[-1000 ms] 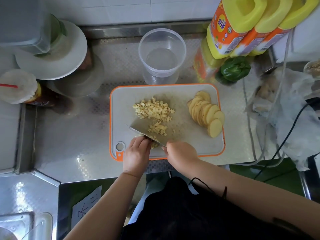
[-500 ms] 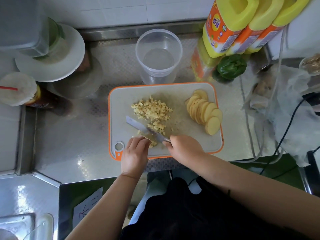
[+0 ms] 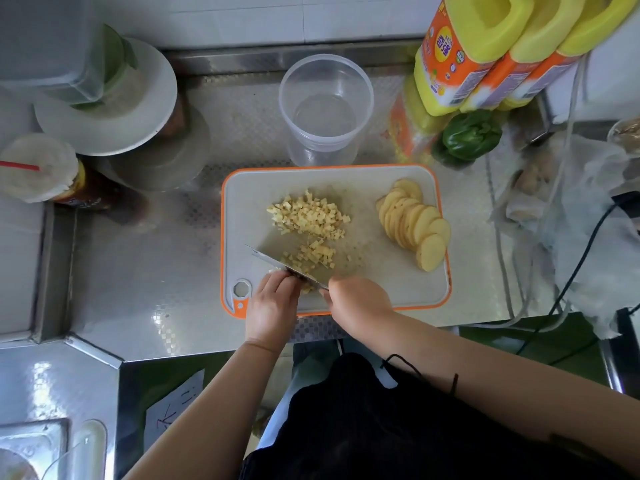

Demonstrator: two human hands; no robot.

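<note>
Orange-rimmed cutting board (image 3: 381,292) as the landmark throughout. At its near edge, left hand (image 3: 272,306) curled over a small bunch of potato strips (image 3: 307,289), mostly hidden beneath the fingers, pinning them down. Just right of that, right hand (image 3: 360,299) clenched round the handle of the knife (image 3: 277,263), with the blade slanting toward the board's left edge and lying close in front of the left knuckles. Judged as the dicing step, well along: big heap of diced potato (image 3: 308,216) at the board's middle, smaller heap (image 3: 311,254) between that and the blade, fan of uncut slices (image 3: 412,223) by the board's right edge. Next, most likely: ease the left fingertips back, keep them tucked, bring the edge straight down through the strips, then push the cubes toward the middle heap. Beyond the board's far edge, clear tub (image 3: 325,109).
</note>
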